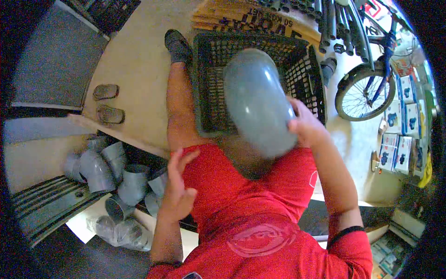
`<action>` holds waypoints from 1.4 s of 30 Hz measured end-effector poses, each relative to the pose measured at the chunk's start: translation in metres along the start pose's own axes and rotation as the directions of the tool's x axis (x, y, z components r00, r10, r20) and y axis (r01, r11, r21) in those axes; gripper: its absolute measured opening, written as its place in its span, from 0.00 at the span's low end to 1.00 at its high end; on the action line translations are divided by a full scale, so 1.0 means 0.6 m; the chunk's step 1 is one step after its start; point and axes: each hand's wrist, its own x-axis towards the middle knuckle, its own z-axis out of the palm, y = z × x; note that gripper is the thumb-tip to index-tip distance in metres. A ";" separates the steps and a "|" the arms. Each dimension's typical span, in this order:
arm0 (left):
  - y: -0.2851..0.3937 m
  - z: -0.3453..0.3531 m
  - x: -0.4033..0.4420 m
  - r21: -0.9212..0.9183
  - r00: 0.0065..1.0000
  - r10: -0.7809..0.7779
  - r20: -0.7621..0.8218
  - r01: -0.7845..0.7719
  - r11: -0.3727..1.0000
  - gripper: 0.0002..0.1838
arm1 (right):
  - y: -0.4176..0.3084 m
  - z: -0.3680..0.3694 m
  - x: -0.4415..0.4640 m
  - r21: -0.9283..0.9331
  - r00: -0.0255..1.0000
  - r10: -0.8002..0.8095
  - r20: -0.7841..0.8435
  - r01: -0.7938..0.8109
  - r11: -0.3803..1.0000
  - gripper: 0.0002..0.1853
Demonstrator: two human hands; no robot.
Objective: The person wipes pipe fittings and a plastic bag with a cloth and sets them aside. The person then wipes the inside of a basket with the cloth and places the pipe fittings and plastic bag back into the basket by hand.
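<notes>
A large grey pipe elbow [255, 100] hangs in front of my knees, over the near part of a black plastic crate [204, 107]. My right hand [304, 123] grips its lower right side, thumb and fingers around the edge. Above my left thigh, my left hand [179, 186] holds nothing, and its fingers are spread. To the left of that hand lies a pile of grey pipe elbows [97, 169]. The elbow in my grip covers much of the crate's inside, so I cannot tell what lies beneath it.
Beyond the crate are printed cardboard boxes [241, 21] and a stack of dark pipes [330, 23]. A bicycle wheel [364, 90] stands at right, near blue-and-white boxes [395, 116]. Slippers [110, 114] lie on the floor at left. Plastic-wrapped fittings [123, 232] sit below the elbow pile.
</notes>
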 end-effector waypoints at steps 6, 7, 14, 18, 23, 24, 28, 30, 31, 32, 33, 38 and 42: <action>-0.097 0.050 -0.063 0.584 0.994 -0.059 0.088 -0.004 0.812 0.46 | 0.067 -0.085 0.255 -0.335 0.977 0.213 -0.016 -0.206 0.919 0.61; -0.102 0.057 -0.061 0.671 0.993 -0.031 0.115 -0.055 0.740 0.44 | 0.085 -0.089 0.277 -0.494 0.986 0.167 0.002 -0.144 0.857 0.63; -0.109 0.062 -0.030 0.717 0.999 -0.006 0.036 -0.022 0.696 0.35 | 0.220 -0.084 0.342 -0.937 0.963 0.188 0.193 0.124 0.328 0.75; -0.105 0.065 -0.025 0.777 0.999 -0.003 0.052 -0.039 0.628 0.33 | 0.392 -0.179 0.382 -0.835 0.907 0.107 0.407 0.321 0.447 0.77; -0.097 0.076 -0.015 0.811 0.999 -0.032 0.041 -0.015 0.585 0.30 | 0.321 -0.170 0.365 -0.842 0.866 0.341 0.364 0.150 0.518 0.77; -0.096 0.078 -0.014 0.820 0.999 -0.037 0.038 -0.010 0.572 0.29 | 0.321 -0.172 0.365 -0.825 0.859 0.335 0.387 0.160 0.542 0.77; -0.091 0.084 -0.008 0.843 0.999 -0.044 0.031 -0.002 0.538 0.26 | 0.301 -0.164 0.363 -0.840 0.832 0.428 0.353 0.080 0.537 0.77; -0.091 0.085 -0.011 0.856 0.997 -0.071 0.024 0.017 0.517 0.26 | 0.341 -0.173 0.369 -0.829 0.855 0.339 0.392 0.168 0.533 0.77; -0.089 0.085 -0.015 0.857 0.997 -0.070 0.025 0.015 0.515 0.25 | 0.351 -0.167 0.367 -0.868 0.858 0.377 0.348 0.143 0.476 0.77; -0.088 0.085 -0.012 0.858 0.998 -0.063 0.025 0.010 0.513 0.25 | 0.336 -0.155 0.364 -0.904 0.862 0.408 0.300 0.120 0.411 0.77; -0.088 0.087 -0.010 0.859 0.998 -0.052 0.025 0.005 0.512 0.25 | 0.322 -0.145 0.364 -0.935 0.866 0.434 0.249 0.097 0.342 0.77; -0.088 0.092 -0.010 0.860 0.999 -0.028 0.028 -0.010 0.509 0.25 | 0.295 -0.120 0.360 -0.979 0.867 0.489 0.100 -0.003 0.206 0.71; -0.094 0.092 -0.011 0.858 1.000 -0.019 0.024 -0.011 0.514 0.24 | 0.314 -0.125 0.376 -0.969 0.948 0.316 0.020 -0.059 0.240 0.59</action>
